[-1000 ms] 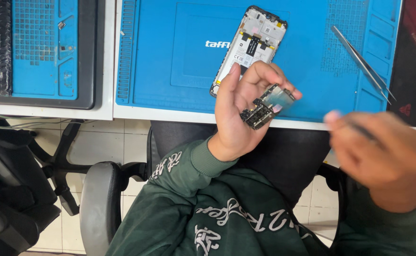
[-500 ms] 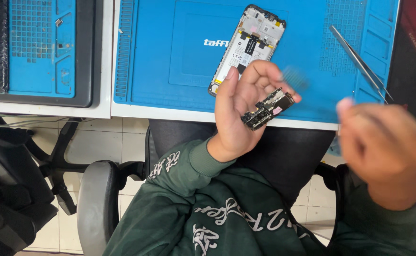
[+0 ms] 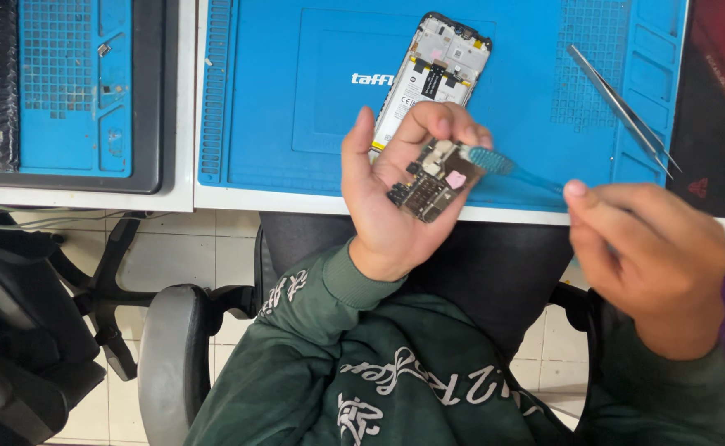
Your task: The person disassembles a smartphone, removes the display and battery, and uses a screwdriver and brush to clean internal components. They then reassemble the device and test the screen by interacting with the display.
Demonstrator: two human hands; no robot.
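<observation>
A person in a dark green printed sweatshirt (image 3: pixel 395 380) sits at a white table (image 3: pixel 296 201), seen from above. The left hand (image 3: pixel 399 194) is raised palm-up in front of the table edge, its fingers curled around a small phone circuit board (image 3: pixel 430 179), which rests tilted across the fingers with the thumb standing free to the side. The right hand (image 3: pixel 651 260), closed in a loose fist, grips the handle of a blue brush (image 3: pixel 494 163); the brush head touches the upper end of the board, just beside a small pink patch on it.

On the table lies a blue repair mat (image 3: pixel 296 91), and on it an opened smartphone (image 3: pixel 435 70) with its back off and its inner parts showing, lying slightly tilted just beyond the left hand's fingertips. A pair of metal tweezers (image 3: pixel 620 107) lies diagonally on the mat's right part, well apart from the phone. A second blue mat (image 3: pixel 73 83) in a dark frame sits to the left. A black office chair (image 3: pixel 172 355) shows beneath the person, over a tiled floor (image 3: pixel 180 256).
</observation>
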